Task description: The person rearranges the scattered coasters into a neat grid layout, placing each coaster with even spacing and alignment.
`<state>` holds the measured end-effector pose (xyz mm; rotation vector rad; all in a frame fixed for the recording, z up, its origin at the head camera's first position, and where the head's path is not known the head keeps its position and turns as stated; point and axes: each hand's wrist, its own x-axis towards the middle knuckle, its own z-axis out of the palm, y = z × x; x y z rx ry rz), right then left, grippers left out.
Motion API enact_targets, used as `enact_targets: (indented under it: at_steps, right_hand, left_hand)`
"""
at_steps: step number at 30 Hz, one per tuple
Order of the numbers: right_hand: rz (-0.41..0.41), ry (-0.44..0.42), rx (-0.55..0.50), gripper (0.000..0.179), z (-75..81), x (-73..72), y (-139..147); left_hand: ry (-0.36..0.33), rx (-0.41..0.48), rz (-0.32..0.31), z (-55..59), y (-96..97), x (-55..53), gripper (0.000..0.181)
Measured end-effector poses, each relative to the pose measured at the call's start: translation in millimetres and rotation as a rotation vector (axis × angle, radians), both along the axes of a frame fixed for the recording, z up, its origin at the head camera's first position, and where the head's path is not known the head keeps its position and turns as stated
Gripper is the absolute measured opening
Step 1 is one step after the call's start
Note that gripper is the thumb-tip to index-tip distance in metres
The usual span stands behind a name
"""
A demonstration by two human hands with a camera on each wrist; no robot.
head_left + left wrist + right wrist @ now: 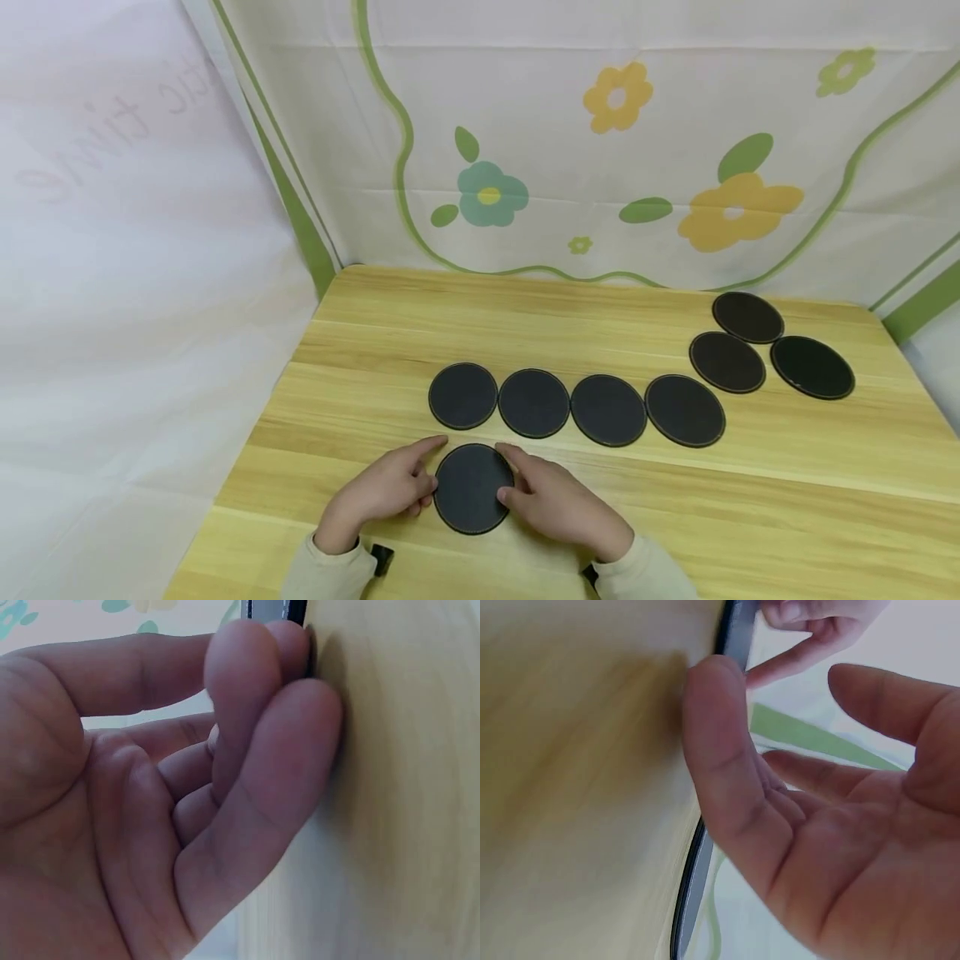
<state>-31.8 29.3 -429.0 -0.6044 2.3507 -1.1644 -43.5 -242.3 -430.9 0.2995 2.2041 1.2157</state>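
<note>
A round black coaster (474, 488) with a stitched rim lies flat at the front of the wooden table, between the two hands. At its left edge is my left hand (390, 483); the thumb touches the rim and the index finger points forward, while the other fingers bend loosely. My right hand (558, 500) lies along the right side, its index finger at the upper right rim and its thumb over the surface. In the right wrist view, that thumb stands apart from the coaster's thin edge (739, 634). In the left wrist view, the bent fingertips (300, 735) rest close to the tabletop.
Behind the hands, several matching coasters (533, 403) form a touching row across the table (480, 317). Three more coasters (727, 362) cluster at the back right. A white flowered curtain (555, 150) borders the far edge, with white cloth (135, 292) at left.
</note>
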Motion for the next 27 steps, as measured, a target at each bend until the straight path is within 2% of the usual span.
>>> enact_targets:
  at_steps: [4, 17, 27]
  right_hand:
    - [0.024, -0.028, -0.038, 0.052, 2.7, -0.3, -2.2]
    - [0.057, -0.026, -0.065, 0.047, 6.3, 2.9, -4.6]
    - [0.065, -0.024, -0.062, 0.048, 6.2, 3.6, -2.9]
  left_hand:
    - [0.007, -0.015, 0.016, -0.2, -1.4, -1.1, 0.055]
    - [0.030, -0.035, 0.093, -0.4, -8.4, -3.6, 0.051]
    - [0.038, -0.029, 0.100, -1.9, -7.3, -4.6, 0.053]
